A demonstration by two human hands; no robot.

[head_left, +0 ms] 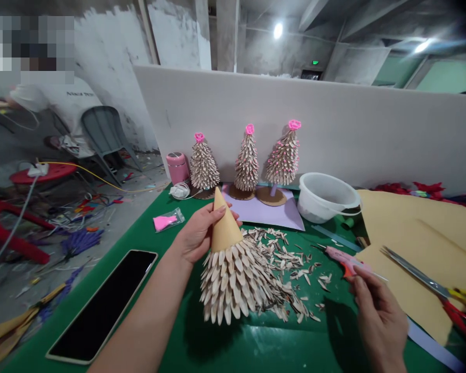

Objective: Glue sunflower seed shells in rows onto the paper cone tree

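Note:
My left hand [197, 231] is wrapped round the bare upper part of a brown paper cone [224, 226], holding it upright above the green table [256, 342]. The cone's lower half is covered in overlapping rows of pale seed shells [233, 282]. My right hand [376, 313] sits low at the right, fingers closed on the handle of a pink glue gun [344, 257] whose nozzle points left toward a loose pile of seed shells [285, 259].
Three finished shell trees [247, 165] with pink tops stand at the back on a lilac sheet. A white bucket [326, 198], brown card [419, 233], scissors [431, 280], a phone [104, 303], a pink jar [177, 167] and a small bag [166, 220] lie around. A person sits far left.

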